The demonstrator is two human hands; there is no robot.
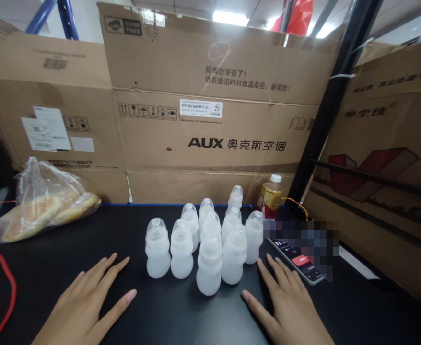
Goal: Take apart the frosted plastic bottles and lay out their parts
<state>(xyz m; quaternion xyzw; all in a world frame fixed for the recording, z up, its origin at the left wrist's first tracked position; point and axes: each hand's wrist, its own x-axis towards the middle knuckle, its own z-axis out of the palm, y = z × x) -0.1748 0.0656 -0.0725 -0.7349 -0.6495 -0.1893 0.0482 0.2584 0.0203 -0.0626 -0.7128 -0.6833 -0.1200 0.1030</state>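
Several white baby bottles [209, 268] with clear domed caps stand upright in a cluster on the black tabletop [174, 316]. Those at the back are partly hidden by the ones in front. My left hand [88, 297] lies flat on the table, fingers spread, to the left of the cluster and nearest the leftmost baby bottle [157, 254], with a gap between them. On the other side, my right hand [286, 297] rests flat and open, its fingertips close to the baby bottle [254, 239] at the right. Neither hand holds anything.
A phone [300, 261] lies at the right, partly behind a blurred patch. Behind the bottles stands a drink bottle [271, 199] with a white cap. Bread in a clear plastic bag [48, 206] sits at the left, near a red cable [11, 282]. Cardboard [153, 158] walls the back.
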